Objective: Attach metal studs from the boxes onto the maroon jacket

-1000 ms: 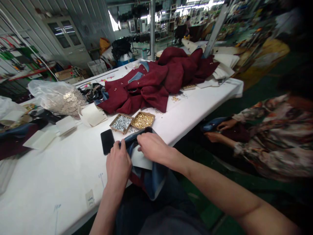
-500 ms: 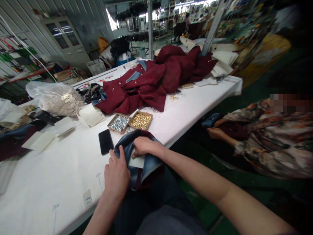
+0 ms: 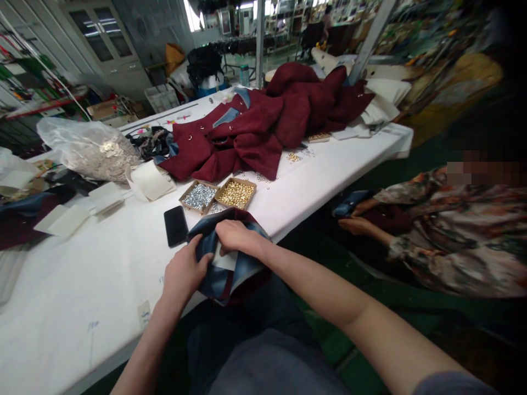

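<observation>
A blue denim garment piece (image 3: 222, 277) with dark red lining lies over the near edge of the white table (image 3: 82, 285). My left hand (image 3: 183, 271) grips its left side, fingers curled on the cloth. My right hand (image 3: 234, 237) is closed on the fabric's top fold, above a white patch. Just beyond my hands stand two small cardboard trays, one of silver studs (image 3: 198, 196) and one of gold studs (image 3: 235, 193). A black phone (image 3: 175, 225) lies flat to the left of the garment.
A heap of dark red garments (image 3: 267, 126) covers the far middle of the table. A clear bag of metal parts (image 3: 88, 148) and white paper pieces (image 3: 105, 198) lie at left. Another person in a floral top (image 3: 444, 236) sits at right, hands on blue cloth.
The denim piece has been drawn down toward me over the table edge and folded. My left hand slid lower and left, my right hand stayed on the top fold.
</observation>
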{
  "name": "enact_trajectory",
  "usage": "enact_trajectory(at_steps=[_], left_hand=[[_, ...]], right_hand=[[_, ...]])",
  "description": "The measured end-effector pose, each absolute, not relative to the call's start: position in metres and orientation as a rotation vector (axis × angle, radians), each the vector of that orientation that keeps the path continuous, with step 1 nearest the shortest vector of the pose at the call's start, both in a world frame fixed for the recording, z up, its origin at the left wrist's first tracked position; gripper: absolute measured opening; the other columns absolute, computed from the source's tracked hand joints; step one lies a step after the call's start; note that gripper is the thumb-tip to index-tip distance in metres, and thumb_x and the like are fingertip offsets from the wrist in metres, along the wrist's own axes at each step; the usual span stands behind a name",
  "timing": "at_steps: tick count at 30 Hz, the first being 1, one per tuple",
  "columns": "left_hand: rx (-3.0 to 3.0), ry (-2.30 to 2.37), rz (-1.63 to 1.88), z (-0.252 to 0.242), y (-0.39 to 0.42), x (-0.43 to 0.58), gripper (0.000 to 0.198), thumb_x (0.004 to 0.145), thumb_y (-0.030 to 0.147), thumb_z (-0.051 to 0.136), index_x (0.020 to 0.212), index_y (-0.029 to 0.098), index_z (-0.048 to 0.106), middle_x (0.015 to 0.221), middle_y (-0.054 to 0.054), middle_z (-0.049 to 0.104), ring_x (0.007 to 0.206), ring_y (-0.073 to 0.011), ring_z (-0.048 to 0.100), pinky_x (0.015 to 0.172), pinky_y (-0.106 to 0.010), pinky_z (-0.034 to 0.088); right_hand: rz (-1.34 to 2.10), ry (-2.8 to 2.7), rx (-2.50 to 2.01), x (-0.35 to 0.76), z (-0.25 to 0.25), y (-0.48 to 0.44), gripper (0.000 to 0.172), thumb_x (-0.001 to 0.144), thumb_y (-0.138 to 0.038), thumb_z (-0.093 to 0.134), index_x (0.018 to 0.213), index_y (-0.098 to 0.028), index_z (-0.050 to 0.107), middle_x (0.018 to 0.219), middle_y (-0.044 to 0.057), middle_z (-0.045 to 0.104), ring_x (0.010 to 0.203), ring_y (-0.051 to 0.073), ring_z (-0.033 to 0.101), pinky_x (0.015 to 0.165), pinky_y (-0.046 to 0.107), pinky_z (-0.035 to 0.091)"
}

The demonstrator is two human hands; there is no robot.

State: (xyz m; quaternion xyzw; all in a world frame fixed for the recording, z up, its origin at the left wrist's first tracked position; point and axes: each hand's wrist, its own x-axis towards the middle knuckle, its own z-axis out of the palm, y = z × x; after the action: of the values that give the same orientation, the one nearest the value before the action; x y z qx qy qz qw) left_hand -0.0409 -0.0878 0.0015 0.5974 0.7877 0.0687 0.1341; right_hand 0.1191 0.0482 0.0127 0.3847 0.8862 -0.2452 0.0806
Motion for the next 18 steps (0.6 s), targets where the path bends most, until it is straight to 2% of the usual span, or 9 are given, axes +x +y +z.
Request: enact_trajectory(at_steps=[2,4,5,8,11,14,18], left_hand=[[1.696,2.288,0.094,0.001,-0.09,-0.031,0.097,0.097,0.06,0.088,0.176,0.029,0.041,0.144,-0.021,0.072,0.127,-0.05,0.075,0.101,-0.06,0.063],[1.666,2.284,0.031,-0.002,-0.093,-0.022,0.116,0.089,0.06,0.096,0.178,0.026,0.03,0.145,-0.025,0.065,0.127,-0.0521,0.074,0.099,-0.06,0.064],[1.654,2.285,0.027,-0.005,-0.094,-0.02,0.118,0.089,0.058,0.097,0.178,0.024,0.027,0.145,-0.026,0.062,0.127,-0.0526,0.073,0.099,-0.06,0.064],[1.64,2.28,0.115,-0.012,-0.096,-0.022,0.109,0.093,0.05,0.093,0.177,0.027,0.028,0.145,-0.024,0.057,0.123,-0.0513,0.075,0.099,-0.058,0.063],[1.628,2.247,0.226,-0.016,-0.098,-0.031,0.101,0.095,0.038,0.09,0.176,0.03,0.03,0.14,-0.022,0.055,0.112,-0.0455,0.078,0.1,-0.053,0.061],[1.623,2.24,0.294,-0.018,-0.099,-0.037,0.092,0.096,0.022,0.078,0.175,0.027,0.033,0.129,-0.02,0.06,0.105,-0.0417,0.078,0.098,-0.05,0.06],[1.667,2.254,0.413,-0.019,-0.097,-0.039,0.084,0.091,0.01,0.065,0.17,0.023,0.042,0.116,-0.017,0.068,0.106,-0.0417,0.077,0.095,-0.048,0.058]], right_hand=[[-0.789,2.616,1.155,0.121,0.011,0.053,0.051,0.076,-0.028,0.116,0.115,-0.011,0.089,0.119,0.018,0.084,0.112,0.039,0.081,0.091,0.034,0.065],[-0.854,2.573,1.143,0.124,0.011,0.057,0.04,0.079,-0.03,0.115,0.103,-0.012,0.088,0.104,0.014,0.084,0.094,0.034,0.082,0.078,0.032,0.061],[-0.881,2.558,1.134,0.125,0.011,0.058,0.036,0.081,-0.03,0.114,0.098,-0.013,0.088,0.097,0.012,0.083,0.087,0.031,0.081,0.073,0.032,0.058],[-0.936,2.555,1.1,0.128,0.012,0.057,0.029,0.086,-0.028,0.111,0.09,-0.015,0.085,0.089,0.007,0.081,0.081,0.027,0.078,0.067,0.031,0.05],[-0.977,2.566,1.067,0.127,0.01,0.057,0.029,0.084,-0.023,0.111,0.089,-0.017,0.083,0.087,0.004,0.08,0.081,0.025,0.075,0.067,0.03,0.046],[-1.02,2.561,1.042,0.126,0.005,0.061,0.031,0.079,-0.017,0.112,0.091,-0.017,0.082,0.087,0.003,0.079,0.079,0.023,0.073,0.066,0.029,0.044],[-1.1,2.541,0.976,0.128,0.002,0.068,0.029,0.078,-0.002,0.101,0.096,-0.017,0.084,0.092,0.002,0.081,0.083,0.022,0.074,0.066,0.027,0.045]])
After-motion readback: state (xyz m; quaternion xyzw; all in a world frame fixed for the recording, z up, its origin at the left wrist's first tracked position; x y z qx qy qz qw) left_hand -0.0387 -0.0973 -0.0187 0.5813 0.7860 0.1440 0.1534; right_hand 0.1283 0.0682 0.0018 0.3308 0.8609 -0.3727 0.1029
